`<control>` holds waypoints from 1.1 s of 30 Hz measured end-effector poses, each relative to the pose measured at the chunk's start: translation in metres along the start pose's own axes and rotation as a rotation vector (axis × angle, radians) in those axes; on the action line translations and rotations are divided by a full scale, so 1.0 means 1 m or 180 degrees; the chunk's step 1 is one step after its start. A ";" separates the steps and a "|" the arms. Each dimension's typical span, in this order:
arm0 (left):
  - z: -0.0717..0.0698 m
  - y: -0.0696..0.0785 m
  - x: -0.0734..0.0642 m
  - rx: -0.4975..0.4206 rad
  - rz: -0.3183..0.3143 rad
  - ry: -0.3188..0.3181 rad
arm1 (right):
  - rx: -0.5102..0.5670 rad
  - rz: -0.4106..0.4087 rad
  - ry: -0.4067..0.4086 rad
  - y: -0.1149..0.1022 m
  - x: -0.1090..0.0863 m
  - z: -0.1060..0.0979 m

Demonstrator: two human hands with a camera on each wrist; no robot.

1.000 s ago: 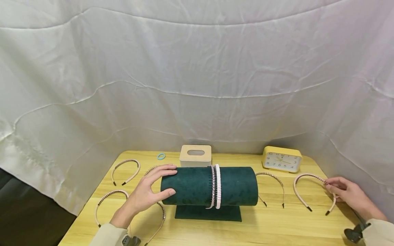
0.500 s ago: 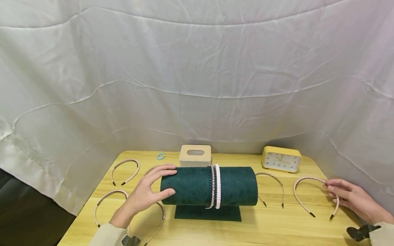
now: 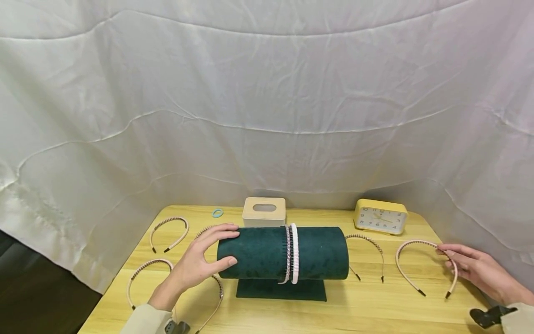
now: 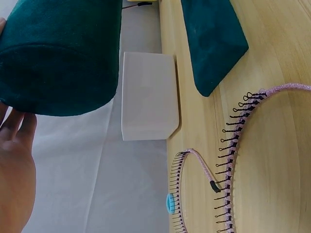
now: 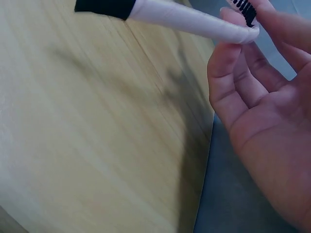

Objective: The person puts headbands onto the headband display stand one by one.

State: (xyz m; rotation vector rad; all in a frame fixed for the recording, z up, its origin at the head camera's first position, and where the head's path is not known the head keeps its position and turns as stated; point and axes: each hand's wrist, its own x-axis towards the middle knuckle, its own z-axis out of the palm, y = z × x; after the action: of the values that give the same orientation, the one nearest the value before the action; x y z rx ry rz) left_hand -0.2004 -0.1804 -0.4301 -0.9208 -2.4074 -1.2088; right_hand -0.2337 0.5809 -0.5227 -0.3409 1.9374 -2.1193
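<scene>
A dark green velvet headband stand, a padded roll on a flat base, stands upright at the middle of the table. My left hand holds its left end, thumb on the near side and fingers over the top. In the left wrist view the roll's round end lies between the fingers and thumb. Two headbands circle the roll near its middle, a white one and a braided pink one with dark teeth. At the far right my right hand pinches a pale pink toothed headband with black tips, lifted off the table.
Several headbands lie on the wooden table, including one at far left and one right of the stand. A tissue box, a blue ring and a yellow clock stand along the back by the curtain.
My right hand has shifted slightly right and toward me, and the pinched headband has tilted, its tips now nearer to me. The left hand stays on the stand.
</scene>
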 end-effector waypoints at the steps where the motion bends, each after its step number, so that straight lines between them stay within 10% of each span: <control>1: 0.000 0.000 0.000 0.0002 -0.0001 -0.0001 | 0.0034 -0.0019 -0.0041 0.000 0.000 0.000; 15: 0.000 -0.005 0.000 0.0018 0.0157 0.0057 | 0.0376 0.0033 -0.0881 -0.020 0.004 0.005; 33: 0.000 -0.002 0.000 0.0021 0.0007 -0.0006 | -0.0595 -0.0080 -0.0618 -0.049 -0.001 0.029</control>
State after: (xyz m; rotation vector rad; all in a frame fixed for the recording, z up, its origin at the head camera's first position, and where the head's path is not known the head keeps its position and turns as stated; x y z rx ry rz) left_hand -0.2017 -0.1818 -0.4313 -0.9227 -2.4096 -1.1990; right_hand -0.2239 0.5582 -0.4718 -0.5866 2.0282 -1.8458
